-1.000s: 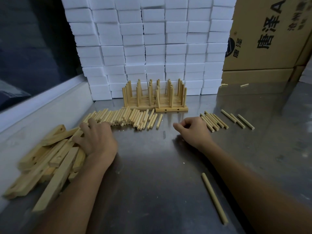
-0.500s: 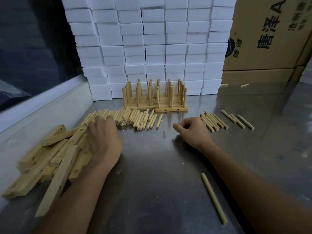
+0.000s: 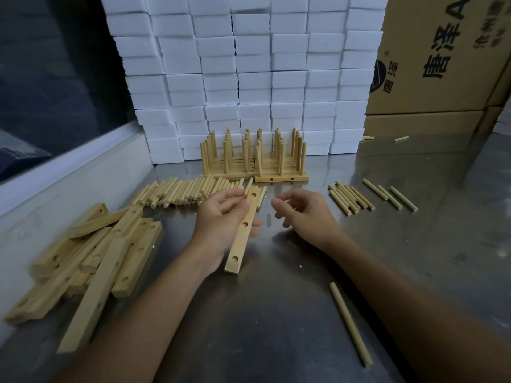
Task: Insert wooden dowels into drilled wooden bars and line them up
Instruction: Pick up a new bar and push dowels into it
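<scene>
Left hand grips a drilled bar, holes up, above the bench; right hand hovers beside it, fingers loosely curled, holding nothing. Best to steady the bar flat and fetch a dowel from the dowel row, seating it straight. No containers; finished racks stand behind, spare bars left.

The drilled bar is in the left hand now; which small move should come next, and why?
Probably the right hand should pick one dowel from the loose dowels beside it. The left hand holds the drilled bar with its three holes showing and unfilled, and the right hand holds nothing, fingers loosely curled near the bar.
</scene>
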Demonstrator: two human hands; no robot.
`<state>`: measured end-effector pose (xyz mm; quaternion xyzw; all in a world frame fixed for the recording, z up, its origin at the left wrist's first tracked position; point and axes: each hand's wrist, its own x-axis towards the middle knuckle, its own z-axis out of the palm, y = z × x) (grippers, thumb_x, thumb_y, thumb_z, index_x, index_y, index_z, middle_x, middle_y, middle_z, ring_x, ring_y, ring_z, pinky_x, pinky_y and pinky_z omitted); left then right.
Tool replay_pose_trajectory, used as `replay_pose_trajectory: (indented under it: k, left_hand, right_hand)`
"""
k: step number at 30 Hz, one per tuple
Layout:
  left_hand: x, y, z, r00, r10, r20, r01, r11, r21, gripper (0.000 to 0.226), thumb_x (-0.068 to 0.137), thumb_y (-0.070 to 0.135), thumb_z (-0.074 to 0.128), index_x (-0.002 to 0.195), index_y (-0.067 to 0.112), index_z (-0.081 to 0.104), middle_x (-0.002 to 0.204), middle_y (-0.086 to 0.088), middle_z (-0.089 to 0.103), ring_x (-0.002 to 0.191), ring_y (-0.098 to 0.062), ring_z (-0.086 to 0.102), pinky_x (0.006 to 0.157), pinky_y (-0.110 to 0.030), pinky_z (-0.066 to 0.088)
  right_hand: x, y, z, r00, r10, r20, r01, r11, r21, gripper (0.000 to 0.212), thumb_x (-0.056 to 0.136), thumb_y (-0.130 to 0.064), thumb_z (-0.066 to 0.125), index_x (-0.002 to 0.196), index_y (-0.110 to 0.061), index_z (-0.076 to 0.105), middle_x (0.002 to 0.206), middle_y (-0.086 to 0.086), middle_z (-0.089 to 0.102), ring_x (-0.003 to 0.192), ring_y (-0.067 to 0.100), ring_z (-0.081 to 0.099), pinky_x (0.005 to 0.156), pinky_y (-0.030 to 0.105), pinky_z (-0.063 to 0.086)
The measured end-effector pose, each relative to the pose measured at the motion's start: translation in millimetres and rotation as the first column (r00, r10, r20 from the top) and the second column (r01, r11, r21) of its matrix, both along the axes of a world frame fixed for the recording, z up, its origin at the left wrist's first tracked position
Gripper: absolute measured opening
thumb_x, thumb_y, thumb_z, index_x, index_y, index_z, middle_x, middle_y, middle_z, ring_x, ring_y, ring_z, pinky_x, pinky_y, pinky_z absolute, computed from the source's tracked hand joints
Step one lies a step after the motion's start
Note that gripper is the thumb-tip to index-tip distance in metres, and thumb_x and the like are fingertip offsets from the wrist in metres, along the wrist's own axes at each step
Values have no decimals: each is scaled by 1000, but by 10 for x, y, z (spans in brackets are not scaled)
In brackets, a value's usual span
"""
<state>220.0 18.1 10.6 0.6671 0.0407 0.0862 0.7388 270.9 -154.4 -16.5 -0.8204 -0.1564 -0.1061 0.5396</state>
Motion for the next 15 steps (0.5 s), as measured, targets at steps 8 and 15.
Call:
replay_pose_trajectory:
  k: [8,15]
  left_hand:
    - [-11,-54,-56,996,-91,-14,89,992,-91,17,92,7,65,109,7,64,85,-10,76,73,-29,74,56,-29,58]
    - [13,-3,-57,935,-312,-168,310,950,-38,16,98,14,56,110,7,64,79,-10,74,54,-22,63,45,-26,51]
  right_hand:
    - [-137,183,87,972,178,-152,-129,949,289,26,102,-33,53,98,-15,72,77,-3,70,59,9,59,55,20,48]
    - [-133,168,97,976,129,-176,-57,929,367,24,103,-28,51,101,-14,70,78,-6,69,60,9,59,59,24,48]
